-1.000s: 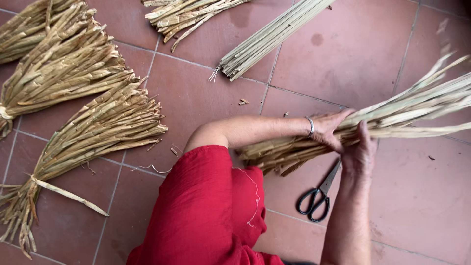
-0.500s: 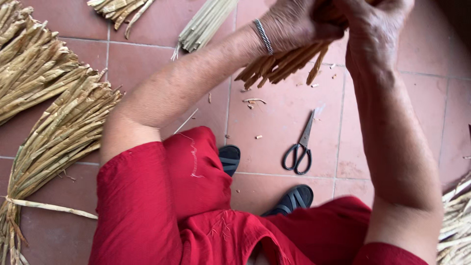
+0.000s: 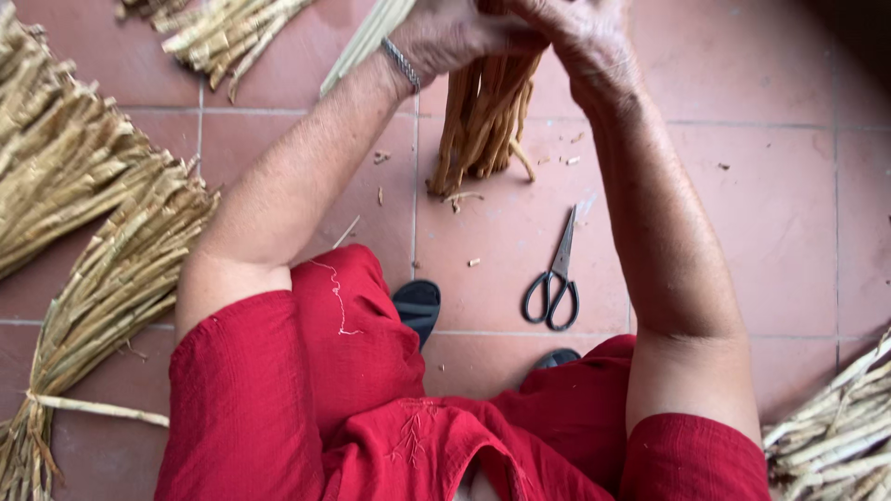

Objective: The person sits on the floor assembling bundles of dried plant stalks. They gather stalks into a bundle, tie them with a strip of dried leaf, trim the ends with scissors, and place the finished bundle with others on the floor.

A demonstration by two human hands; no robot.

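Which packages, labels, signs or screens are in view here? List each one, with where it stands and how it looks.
None in view: no package, label, sign or screen. Only both hands holding a bundle of dried stalks over the tiled floor, black-handled scissors and more stalk bundles.

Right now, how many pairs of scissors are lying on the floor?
1. The scissors lie closed on the tiled floor, below the bundle of stalks; others may be hidden outside the view.
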